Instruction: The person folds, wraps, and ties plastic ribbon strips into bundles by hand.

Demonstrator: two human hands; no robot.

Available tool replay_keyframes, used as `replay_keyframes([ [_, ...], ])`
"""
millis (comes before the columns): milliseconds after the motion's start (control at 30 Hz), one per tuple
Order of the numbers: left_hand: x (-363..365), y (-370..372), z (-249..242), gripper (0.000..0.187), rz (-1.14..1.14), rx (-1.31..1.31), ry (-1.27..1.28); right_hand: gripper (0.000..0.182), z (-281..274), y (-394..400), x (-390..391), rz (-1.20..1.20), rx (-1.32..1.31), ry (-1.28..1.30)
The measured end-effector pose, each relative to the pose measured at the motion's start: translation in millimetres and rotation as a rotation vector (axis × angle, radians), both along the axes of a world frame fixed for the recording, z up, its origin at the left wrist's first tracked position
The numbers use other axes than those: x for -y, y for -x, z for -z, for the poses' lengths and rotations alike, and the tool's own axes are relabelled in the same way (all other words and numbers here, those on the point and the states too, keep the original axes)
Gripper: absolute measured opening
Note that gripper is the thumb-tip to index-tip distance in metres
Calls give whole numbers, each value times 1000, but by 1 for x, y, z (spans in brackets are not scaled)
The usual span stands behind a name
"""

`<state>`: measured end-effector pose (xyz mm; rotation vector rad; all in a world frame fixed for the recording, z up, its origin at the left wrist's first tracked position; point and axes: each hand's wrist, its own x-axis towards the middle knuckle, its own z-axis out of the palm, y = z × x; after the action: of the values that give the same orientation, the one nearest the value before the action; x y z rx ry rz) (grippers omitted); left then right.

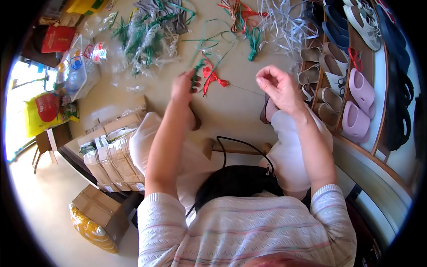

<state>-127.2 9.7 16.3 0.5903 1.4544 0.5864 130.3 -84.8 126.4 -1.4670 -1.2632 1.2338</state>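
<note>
My left hand [181, 87] is closed on a bundle of green ribbon [196, 74], slightly blurred by motion. Long green strands [218, 42] trail from near it across the floor. Just right of that hand lies a knotted red ribbon [213, 76]. My right hand [281, 89] is raised above the right shoe, its thumb and forefinger pinched together; what they hold, if anything, is too small to see. A thin dark line [247, 90] stretches from the red ribbon toward the right hand, and its end cannot be made out.
Tangled green and white strands [149, 40] lie at the top left, white ribbons [289, 22] and a green ribbon bundle [254, 44] at the top right. A shoe rack [340, 26] stands on the right. Cardboard boxes [116, 158] are stacked on the left, below plastic bottles [98, 52]. A black bag [235, 182] rests on my lap.
</note>
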Motion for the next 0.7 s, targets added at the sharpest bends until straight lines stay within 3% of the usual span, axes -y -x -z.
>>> replay_keyframes([
  [100,-66,20,19,24,-228,-73,-111,9,-4,-2,5,-14,34,30],
  [167,-114,43,24,30,-385,161,-311,8,-4,-3,8,-17,22,56],
  [267,-155,49,14,43,-632,-12,-462,7,-11,-4,8,-72,94,135],
  [367,-153,49,105,58,-219,-455,-485,6,-11,-1,5,-142,139,118],
  [400,-127,33,101,56,116,-494,-284,6,-10,-2,5,-188,161,147],
  [433,-116,29,171,52,354,-690,-440,6,-9,-1,4,-209,199,116],
  [467,-87,1,156,54,642,-861,-348,6,-5,-1,5,-244,225,111],
  [500,-66,-10,177,55,772,-902,-284,6,-2,-3,7,-277,254,109],
  [567,-32,-29,185,70,849,-873,-105,7,0,-5,9,-286,224,183],
  [700,2,-36,218,64,884,-890,2,8,7,-12,10,-362,283,215],
])
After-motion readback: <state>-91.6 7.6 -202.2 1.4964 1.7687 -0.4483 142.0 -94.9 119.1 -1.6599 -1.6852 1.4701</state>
